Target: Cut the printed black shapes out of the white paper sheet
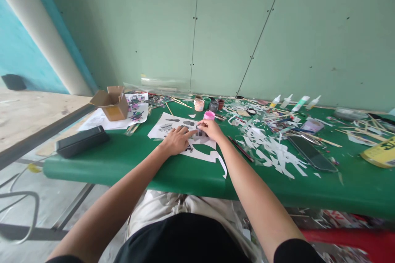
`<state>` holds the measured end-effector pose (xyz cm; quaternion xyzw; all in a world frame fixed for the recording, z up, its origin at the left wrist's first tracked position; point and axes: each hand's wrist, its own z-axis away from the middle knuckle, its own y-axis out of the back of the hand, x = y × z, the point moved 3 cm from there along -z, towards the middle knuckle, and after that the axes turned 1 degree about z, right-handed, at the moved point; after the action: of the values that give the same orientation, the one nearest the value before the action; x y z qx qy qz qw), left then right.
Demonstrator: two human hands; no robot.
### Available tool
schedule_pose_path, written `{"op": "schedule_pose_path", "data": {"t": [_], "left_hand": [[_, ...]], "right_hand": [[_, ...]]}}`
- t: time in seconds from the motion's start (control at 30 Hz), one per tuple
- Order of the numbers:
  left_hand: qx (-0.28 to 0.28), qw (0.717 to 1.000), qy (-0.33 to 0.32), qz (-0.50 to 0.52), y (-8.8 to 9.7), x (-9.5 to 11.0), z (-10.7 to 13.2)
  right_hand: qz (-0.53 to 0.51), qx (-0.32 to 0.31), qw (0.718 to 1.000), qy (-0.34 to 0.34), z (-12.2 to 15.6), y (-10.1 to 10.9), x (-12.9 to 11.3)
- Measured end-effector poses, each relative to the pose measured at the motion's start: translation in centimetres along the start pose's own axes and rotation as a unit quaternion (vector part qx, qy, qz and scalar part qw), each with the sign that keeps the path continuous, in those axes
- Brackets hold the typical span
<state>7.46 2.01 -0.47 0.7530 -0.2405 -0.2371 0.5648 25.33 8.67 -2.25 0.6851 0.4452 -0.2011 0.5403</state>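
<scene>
A white printed sheet [158, 130] with grey and black pictures lies on the green table covering. My left hand [176, 141] rests on it, palm down, index finger stretched toward the right hand. My right hand [211, 130] is closed in a pinch at the sheet's right side, over a small dark printed shape [200, 132]. Whatever sits between those fingertips is too small to make out. Just behind the right hand stands an open jar of pink paint [209, 114]. A cut-out gap and a curled strip [222, 166] show along the sheet's near right edge.
White paper scraps [277, 150] and a smartphone [311, 153] lie to the right, with small bottles [300, 103] behind. More paint jars [199, 104] stand near the wall. Leftward are a cardboard box [115, 107] and a dark long case [82, 141]. A yellow container [381, 154] sits far right.
</scene>
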Motion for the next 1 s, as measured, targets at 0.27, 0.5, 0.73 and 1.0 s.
{"op": "schedule_pose_path", "data": {"t": [0.27, 0.5, 0.73, 1.0], "left_hand": [[-0.009, 1.000, 0.018, 0.004, -0.4, 0.3, -0.3], [-0.006, 1.000, 0.022, 0.010, -0.2, 0.4, 0.0], [-0.002, 0.999, 0.027, 0.019, -0.2, 0.3, 0.0], [-0.006, 0.999, 0.030, 0.017, -0.3, 0.3, 0.0]], "right_hand": [[0.070, 0.047, 0.996, 0.002, -0.2, -0.4, 0.4], [0.148, 0.059, 0.986, 0.054, 0.4, 0.9, -0.3], [0.239, 0.007, 0.967, 0.088, 1.2, 0.4, -0.5], [0.273, 0.000, 0.958, 0.091, 2.2, 0.4, -0.5]]}}
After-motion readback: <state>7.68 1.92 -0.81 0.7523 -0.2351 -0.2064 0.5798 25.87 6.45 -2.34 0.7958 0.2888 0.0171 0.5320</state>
